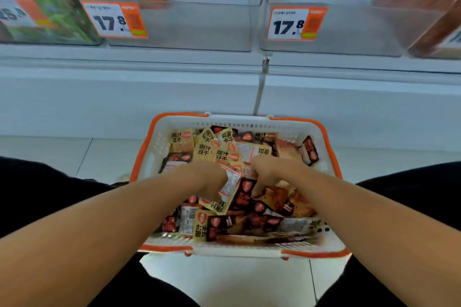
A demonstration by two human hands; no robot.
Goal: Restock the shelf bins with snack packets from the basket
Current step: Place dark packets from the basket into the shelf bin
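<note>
Pretty clearly the grab-a-handful step: the person is crouched over a white plastic basket with orange rim (159, 147) at the bottom centre of the frame, both hands buried in the pile of small yellow and dark red snack packets (212, 149). The left hand (207, 177) has its fingers curled around a few packets; the right hand (268, 172) pinches into the dark ones just beside it. Next they'd probably need to lift the bunch up to the nearly empty clear plastic shelf bins (199, 27) along the top, by the orange-and-white 17.8 price tags (114, 20).
</note>
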